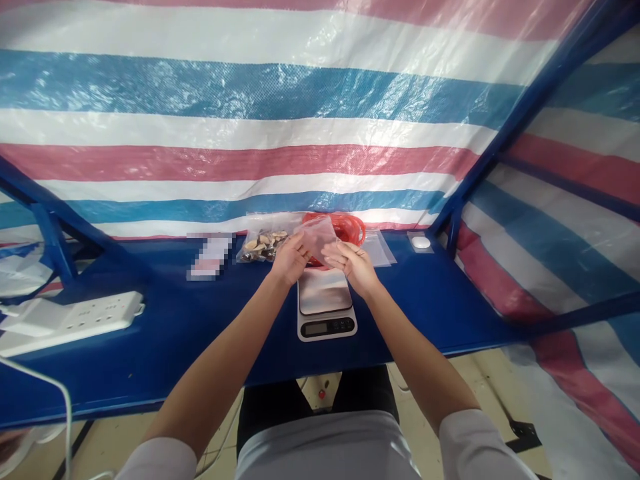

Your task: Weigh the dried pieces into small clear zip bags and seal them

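Note:
Both my hands hold a small clear plastic bag (pixel 318 237) up above a kitchen scale (pixel 326 303) on the blue table (pixel 200 327). My left hand (pixel 290 259) pinches the bag's left edge. My right hand (pixel 351 261) pinches its right edge. The scale's steel plate is bare. Behind my left hand lies a clear bag of pale brown slices (pixel 263 244). A red basket (pixel 345 227) stands behind the held bag.
A white power strip (pixel 70 320) lies at the table's left with a cable. A stack of flat clear bags (pixel 379 248) and a small white round object (pixel 421 243) lie at the back right. A striped tarp wall (pixel 250 120) and blue frame bars enclose the table.

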### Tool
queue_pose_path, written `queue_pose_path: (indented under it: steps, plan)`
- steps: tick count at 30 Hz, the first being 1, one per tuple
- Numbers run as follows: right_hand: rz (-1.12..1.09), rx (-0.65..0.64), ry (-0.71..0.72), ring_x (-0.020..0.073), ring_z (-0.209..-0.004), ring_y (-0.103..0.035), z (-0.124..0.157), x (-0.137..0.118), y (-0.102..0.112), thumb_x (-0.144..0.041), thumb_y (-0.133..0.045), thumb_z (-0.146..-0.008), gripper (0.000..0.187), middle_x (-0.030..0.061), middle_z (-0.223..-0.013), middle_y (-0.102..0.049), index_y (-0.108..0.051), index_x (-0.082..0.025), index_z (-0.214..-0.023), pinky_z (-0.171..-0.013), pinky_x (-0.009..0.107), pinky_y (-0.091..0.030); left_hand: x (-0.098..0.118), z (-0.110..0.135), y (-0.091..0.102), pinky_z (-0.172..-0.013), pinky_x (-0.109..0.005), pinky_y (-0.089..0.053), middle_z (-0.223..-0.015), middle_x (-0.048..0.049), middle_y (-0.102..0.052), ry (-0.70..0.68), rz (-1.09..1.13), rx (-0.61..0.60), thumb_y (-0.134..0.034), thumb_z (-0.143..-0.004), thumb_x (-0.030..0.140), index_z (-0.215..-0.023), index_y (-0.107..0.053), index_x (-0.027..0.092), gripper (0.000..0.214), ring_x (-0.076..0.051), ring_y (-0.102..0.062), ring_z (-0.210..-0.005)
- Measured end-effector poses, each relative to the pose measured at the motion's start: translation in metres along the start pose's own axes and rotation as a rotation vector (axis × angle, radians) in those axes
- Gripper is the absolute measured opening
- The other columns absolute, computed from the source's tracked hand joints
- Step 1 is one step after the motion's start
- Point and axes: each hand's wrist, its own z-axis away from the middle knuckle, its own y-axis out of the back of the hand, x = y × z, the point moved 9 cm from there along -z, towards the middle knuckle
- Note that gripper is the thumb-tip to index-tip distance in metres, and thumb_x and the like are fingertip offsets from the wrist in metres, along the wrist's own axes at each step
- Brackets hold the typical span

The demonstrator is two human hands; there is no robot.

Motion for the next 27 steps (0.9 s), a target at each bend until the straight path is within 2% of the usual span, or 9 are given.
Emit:
queue_pose_path:
  steps: [4,6,9,13,17,21,24,27]
  plan:
    - [0.044,-0.006,-0.084,0.0236,-0.097,-0.077,-0.007,0.005,0.004,-0.050,-0.079,-0.078,0.034,0.0079,-0.099,-0.081,-0.077,-0.019,-0.092,-0.095,0.037,-0.060,0.019,-0.001,0.005,-0.065,-0.020,-0.055,-0.075,-0.0006,-0.074,-0.079,-0.011,-0.013,-0.069,-0.078,0.014,-0.074,-0.058,0.017,0.013,-0.012,-0.073,-0.073]
    - [0.085,-0.013,-0.105,0.0233,-0.099,-0.076,-0.014,0.003,0.005,-0.051,-0.073,-0.085,0.035,0.0098,-0.103,-0.080,-0.076,-0.018,-0.095,-0.096,0.038,-0.059,0.030,-0.001,0.005,-0.060,-0.021,-0.054,-0.075,0.0000,-0.074,-0.113,-0.052,-0.059,-0.072,-0.073,0.013,-0.074,-0.057,0.018,0.016,-0.014,-0.073,-0.069]
    - [0.146,-0.020,-0.097,0.0225,-0.101,-0.076,-0.026,-0.004,0.001,-0.050,-0.069,-0.089,0.035,0.0104,-0.108,-0.079,-0.076,-0.018,-0.100,-0.098,0.039,-0.058,0.041,0.000,0.007,-0.062,-0.025,-0.058,-0.083,-0.0025,-0.077,-0.102,-0.157,-0.149,-0.076,-0.071,0.016,-0.077,-0.060,0.017,0.018,-0.016,-0.073,-0.068]
    - [0.230,-0.029,-0.066,0.0214,-0.095,-0.076,-0.040,-0.009,-0.011,-0.045,-0.074,-0.085,0.030,0.0094,-0.100,-0.080,-0.075,-0.018,-0.099,-0.094,0.038,-0.060,0.050,0.001,0.013,-0.060,-0.024,-0.056,-0.088,-0.0077,-0.079,-0.028,-0.361,-0.232,-0.085,-0.065,0.020,-0.077,-0.062,0.016,0.026,-0.018,-0.074,-0.069]
    - [0.356,-0.078,-0.075,0.0200,-0.089,-0.076,-0.048,0.000,-0.023,-0.042,-0.080,-0.077,0.030,0.0055,-0.102,-0.078,-0.077,-0.020,-0.098,-0.083,0.036,-0.064,0.060,0.000,0.021,-0.062,-0.026,-0.056,-0.088,-0.0085,-0.078,0.006,-0.617,-0.295,-0.088,-0.064,0.031,-0.082,-0.070,0.014,0.031,-0.019,-0.074,-0.068]
    - [0.533,-0.153,0.026,0.0206,-0.084,-0.074,-0.053,0.011,-0.027,-0.040,-0.082,-0.072,0.029,0.0033,-0.091,-0.076,-0.080,-0.020,-0.093,-0.079,0.037,-0.064,0.061,-0.007,0.031,-0.063,-0.030,-0.056,-0.086,-0.0087,-0.077,0.029,-0.783,-0.320,-0.089,-0.061,0.038,-0.080,-0.070,0.015,0.035,-0.020,-0.072,-0.068]
    - [0.667,-0.140,0.112,0.0210,-0.081,-0.073,-0.054,0.017,-0.022,-0.034,-0.081,-0.072,0.020,0.0023,-0.078,-0.073,-0.082,-0.020,-0.086,-0.081,0.036,-0.062,0.058,-0.016,0.035,-0.067,-0.033,-0.057,-0.079,-0.0059,-0.073,-0.102,-0.887,-0.328,-0.086,-0.063,0.046,-0.082,-0.069,0.016,0.039,-0.020,-0.070,-0.068]
    - [0.743,-0.101,0.100,0.0194,-0.072,-0.071,-0.052,0.024,-0.013,-0.031,-0.078,-0.074,0.015,0.0009,-0.073,-0.072,-0.082,-0.021,-0.084,-0.074,0.033,-0.061,0.064,-0.021,0.037,-0.072,-0.036,-0.058,-0.086,-0.0061,-0.072,-0.419,-1.040,-0.253,-0.081,-0.067,0.049,-0.090,-0.066,0.017,0.042,-0.022,-0.069,-0.076]
